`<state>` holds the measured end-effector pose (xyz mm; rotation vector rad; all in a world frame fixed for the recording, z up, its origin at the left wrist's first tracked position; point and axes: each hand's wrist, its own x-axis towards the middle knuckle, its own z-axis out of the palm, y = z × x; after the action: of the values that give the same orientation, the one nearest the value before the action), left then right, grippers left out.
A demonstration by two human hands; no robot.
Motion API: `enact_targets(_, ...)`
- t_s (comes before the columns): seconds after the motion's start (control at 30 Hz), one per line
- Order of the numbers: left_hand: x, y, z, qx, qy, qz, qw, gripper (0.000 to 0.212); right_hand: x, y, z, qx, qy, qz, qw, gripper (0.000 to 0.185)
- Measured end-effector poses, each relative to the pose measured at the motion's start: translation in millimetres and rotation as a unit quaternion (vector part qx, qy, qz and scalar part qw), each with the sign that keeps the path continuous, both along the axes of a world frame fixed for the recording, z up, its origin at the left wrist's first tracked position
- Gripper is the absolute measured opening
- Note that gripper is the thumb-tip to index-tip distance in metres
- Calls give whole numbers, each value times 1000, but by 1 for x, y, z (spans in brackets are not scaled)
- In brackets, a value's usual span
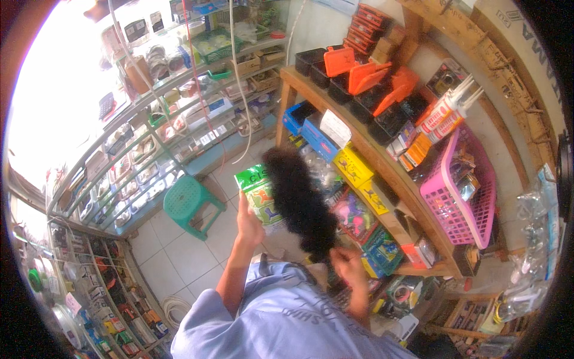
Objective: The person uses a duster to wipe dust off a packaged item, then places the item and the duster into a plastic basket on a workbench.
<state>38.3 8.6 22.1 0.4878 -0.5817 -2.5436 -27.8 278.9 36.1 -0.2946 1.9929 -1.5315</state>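
Observation:
My left hand (250, 224) grips the side of a flat packet (252, 178) with a green printed header and coloured shapes on its front. In my right hand (349, 268) is the lower end of a black fluffy duster (305, 206), its handle hidden from me. The duster slants up and to the left, and its bushy head covers the right part of the packet. Whether the two touch, I cannot tell. Just right of the duster, shelf goods include a red basket (358, 222) of colourful items and yellow boxes (354, 167).
A green plastic stool (190, 204) stands on the tiled floor (193, 260). Glass display shelves (148, 152) curve along the left. The wooden rack (381, 172) at right bears black bins with orange lids (339, 61), sealant tubes (441, 114) and a pink basket (462, 211). Cords (233, 67) hang ahead.

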Motion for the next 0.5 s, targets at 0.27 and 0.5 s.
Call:
enact_targets(0.27,9,-6,-52,-1,38,-11,999,68,3,-11,2,62,157,156,973,22)
enact_targets(0.5,13,1,-34,-18,-7,-2,1000,90,8,-23,-6,-12,220,135,966,25)
